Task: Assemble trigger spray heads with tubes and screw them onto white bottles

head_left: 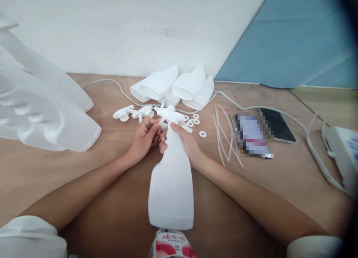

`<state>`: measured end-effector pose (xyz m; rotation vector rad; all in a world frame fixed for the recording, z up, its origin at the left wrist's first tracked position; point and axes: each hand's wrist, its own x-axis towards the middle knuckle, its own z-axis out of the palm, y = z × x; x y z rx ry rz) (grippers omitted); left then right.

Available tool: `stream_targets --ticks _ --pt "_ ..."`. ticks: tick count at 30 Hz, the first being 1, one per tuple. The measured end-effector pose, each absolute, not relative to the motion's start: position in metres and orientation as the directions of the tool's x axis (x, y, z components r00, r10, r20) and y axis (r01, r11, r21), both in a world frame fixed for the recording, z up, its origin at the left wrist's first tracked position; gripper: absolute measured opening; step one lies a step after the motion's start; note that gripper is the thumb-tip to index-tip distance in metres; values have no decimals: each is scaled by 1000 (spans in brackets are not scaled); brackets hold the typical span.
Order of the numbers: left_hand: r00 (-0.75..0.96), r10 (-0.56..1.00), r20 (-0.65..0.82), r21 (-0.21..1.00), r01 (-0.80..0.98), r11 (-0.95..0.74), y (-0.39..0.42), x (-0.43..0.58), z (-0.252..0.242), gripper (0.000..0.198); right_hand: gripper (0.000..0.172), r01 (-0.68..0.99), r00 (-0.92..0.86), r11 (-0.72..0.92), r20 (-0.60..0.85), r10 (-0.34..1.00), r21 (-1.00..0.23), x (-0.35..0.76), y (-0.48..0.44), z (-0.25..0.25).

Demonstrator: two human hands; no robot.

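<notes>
A white plastic spray bottle (172, 191) lies lengthwise in front of me, its wide base toward me and its narrow neck pointing away. My right hand (186, 140) is wrapped around the neck, thumb on top and fingertips showing on the left side. At the neck's far end is a white trigger spray head (175, 117); whether it is screwed on cannot be told. My left hand (148, 137), with a ring on one finger, is closed in a pinch at the spray head's trigger side. Its fingertips partly hide what they grip. Loose trigger heads (123, 113) lie just beyond it.
Several white bottles (188, 82) lie against the wall, with more at left (56, 109). White washers (203, 134) and thin tubes (229, 138) lie right of the hands. Farther right are a blurred packet (253, 135), a phone (279, 125), a cable (307, 138) and a white device (342, 150).
</notes>
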<state>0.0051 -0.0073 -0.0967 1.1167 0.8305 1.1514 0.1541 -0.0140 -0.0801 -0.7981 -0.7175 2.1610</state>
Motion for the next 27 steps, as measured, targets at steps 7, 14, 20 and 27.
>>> stream_targets --ticks 7,14,20,27 --pt "224 973 52 964 -265 10 -7 5 -98 17 52 -421 -543 -620 -364 757 -662 156 -14 -79" --pt "229 972 53 964 -265 10 -8 6 -98 16 50 -472 -529 -606 -344 776 -640 158 -13 -80" --pt "242 968 61 966 -259 4 -8 5 -98 14 43 -513 -485 -563 -322 813 -648 157 -15 -79" --pt "236 970 63 967 -254 -1 -8 6 -97 17 46 -439 -514 -620 -384 767 -650 157 -17 -77"
